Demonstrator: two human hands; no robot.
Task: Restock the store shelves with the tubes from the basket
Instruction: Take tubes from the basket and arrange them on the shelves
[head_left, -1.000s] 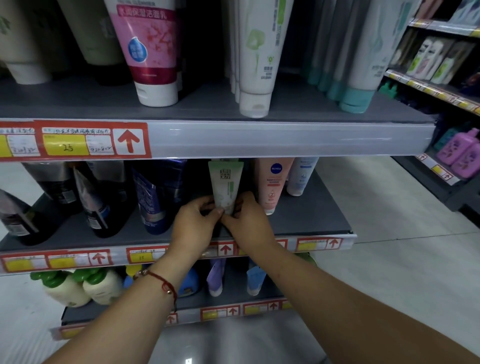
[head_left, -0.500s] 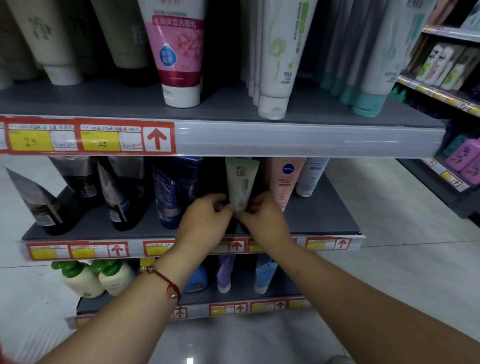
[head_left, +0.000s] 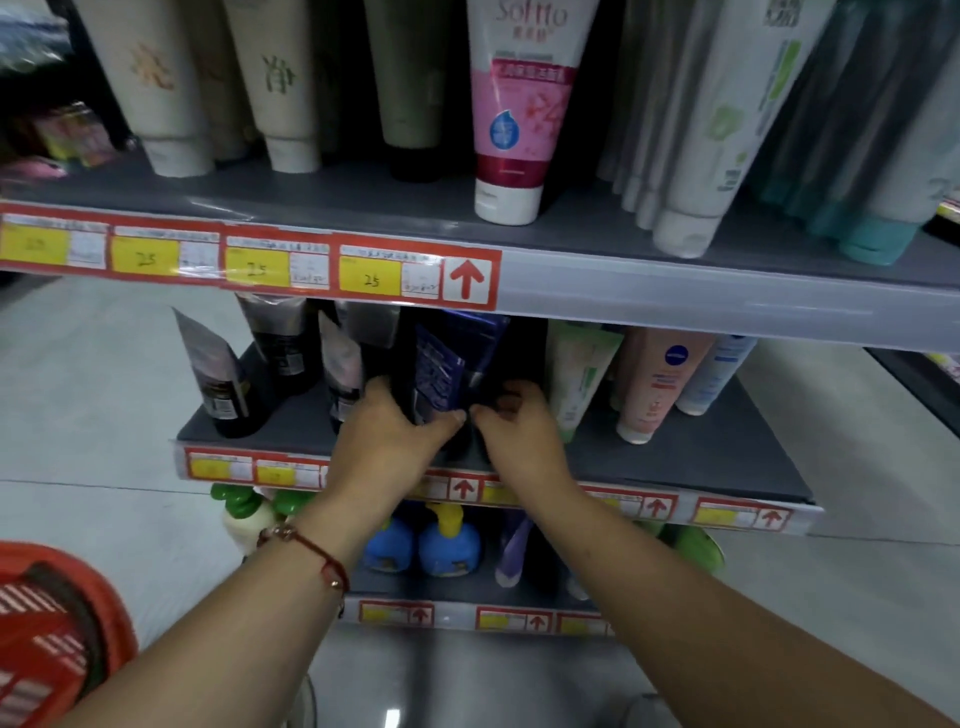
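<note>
- Both hands are at the middle shelf (head_left: 691, 457), on the dark blue tubes (head_left: 441, 371) that stand cap-down in the row.
- Left hand (head_left: 387, 441): fingers wrapped round the left flank of the blue tubes, thumb pressed on their near face — it grips them.
- Right hand (head_left: 522, 434): thumb tip meets the left thumb at the tubes' near lower face; fingers curl round the right side, into the dark gap. Reads as gripping, but the fingertips are hidden behind the tubes.
- Key relation: the tubes' long axis runs near-vertical, crimped ends tilted slightly right under the upper shelf edge (head_left: 727, 306). The tubes sit directly between the two hands, just beyond the thumbs; neither hand is clearly nearer.
- Judgement: the step in hand looks like squaring or seating the blue tubes in their slot. Any push should go straight back along the shelf — a sideways shove risks tipping neighbours.
- Neighbours: black tubes (head_left: 283, 343) just to the left; a green-and-white tube (head_left: 579, 374) just to the right, then a pink tube (head_left: 660, 384).
- Red basket (head_left: 67, 618) sits near left, well apart from both hands; its contents are too blurred to count.
</note>
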